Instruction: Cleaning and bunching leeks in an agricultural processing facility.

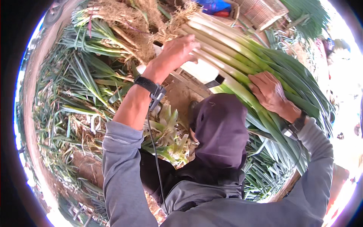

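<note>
A thick bundle of leeks [223, 51] lies slantwise across the upper middle, root ends at upper left and dark green leaves fanning out to the right. My left hand [176, 53] is at the root end, its fingers apart and reaching over the white stalks; whether they press on them I cannot tell. Flat on the stalks, where white turns to green, rests my right hand [268, 94], fingers stretched out. A white flat-topped object [200, 71] with a dark corner shows beneath the bundle. Tangled pale roots [177, 19] hang beside my left hand.
Loose leeks with roots [102, 38] and cut green leaves [72, 106] pile up on the left. A woven basket [262, 13] stands at the far side, near a blue bag [211, 5]. More leaves [264, 170] lie at lower right. A black cable [154, 143] runs from my left wrist.
</note>
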Demonstrator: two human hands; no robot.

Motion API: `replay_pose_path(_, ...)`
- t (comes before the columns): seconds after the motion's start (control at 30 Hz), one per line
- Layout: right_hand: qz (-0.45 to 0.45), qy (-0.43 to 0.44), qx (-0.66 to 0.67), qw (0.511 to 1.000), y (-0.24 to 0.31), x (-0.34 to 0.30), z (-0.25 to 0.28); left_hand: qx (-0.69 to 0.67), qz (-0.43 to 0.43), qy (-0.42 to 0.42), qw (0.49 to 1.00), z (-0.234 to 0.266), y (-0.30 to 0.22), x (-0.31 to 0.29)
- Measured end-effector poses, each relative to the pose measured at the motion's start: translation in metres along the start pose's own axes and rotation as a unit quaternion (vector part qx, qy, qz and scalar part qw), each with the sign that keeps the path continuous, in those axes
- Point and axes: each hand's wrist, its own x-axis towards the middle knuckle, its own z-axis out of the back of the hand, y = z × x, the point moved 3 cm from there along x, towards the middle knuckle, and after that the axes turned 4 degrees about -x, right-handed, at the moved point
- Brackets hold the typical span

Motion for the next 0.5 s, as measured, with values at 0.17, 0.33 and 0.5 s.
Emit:
replay_pose_path(0.17, -0.088, 0.108, -0.086, 0.986, 0.009, -0.024, 0.03, 0.0, 0.036, 0.019, 0.999, -0.001, 0.007, 0.002)
replay_pose_path(0.33, -0.117, 0.182, -0.217, 0.952, 0.021, -0.085, 0.07, 0.014, 0.07, 0.038, 0.997, 0.005, 0.001, 0.001)
replay_pose_path(0.5, -0.103, 0.157, -0.25, 0.95, 0.015, -0.109, 0.061, 0.023, 0.06, 0.022, 0.998, 0.002, 0.0, 0.001)
